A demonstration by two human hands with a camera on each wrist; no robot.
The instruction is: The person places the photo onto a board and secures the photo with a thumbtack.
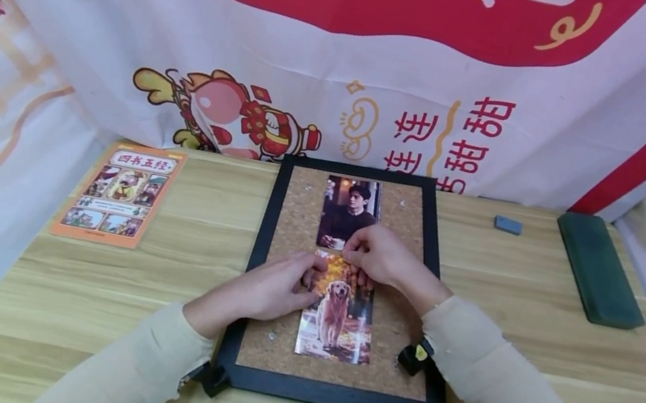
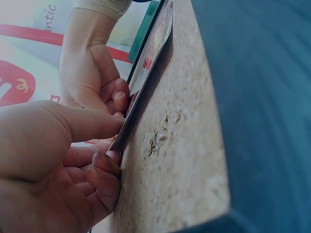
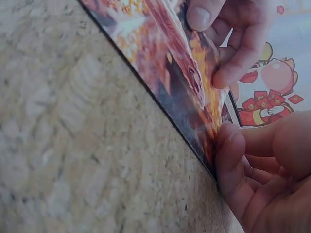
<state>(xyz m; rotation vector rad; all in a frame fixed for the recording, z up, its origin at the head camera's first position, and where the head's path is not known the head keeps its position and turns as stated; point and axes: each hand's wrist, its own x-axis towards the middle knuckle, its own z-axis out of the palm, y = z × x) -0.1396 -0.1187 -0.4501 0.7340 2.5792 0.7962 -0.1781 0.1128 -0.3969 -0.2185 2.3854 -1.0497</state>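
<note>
A glossy photo of a golden retriever (image 1: 332,333) lies on the lower part of a black-framed cork board (image 1: 297,215). Just above it is a photo of a person with a cup (image 1: 336,215). My left hand (image 1: 275,288) pinches the dog photo near its upper left corner, thumb on its face. At the upper right corner, my right hand (image 1: 381,255) pinches the same photo between thumb and fingers. In the left wrist view the photo's edge (image 2: 138,107) stands slightly off the cork. Whether the right fingertips also hold something small is hidden.
Clear pins (image 1: 272,336) are stuck in the cork near its corners. An orange comic-style book (image 1: 117,194) lies left on the wooden table (image 1: 205,209). A small blue block (image 1: 507,225) and a long dark green case (image 1: 601,272) lie right. Printed cloth (image 1: 322,57) hangs behind.
</note>
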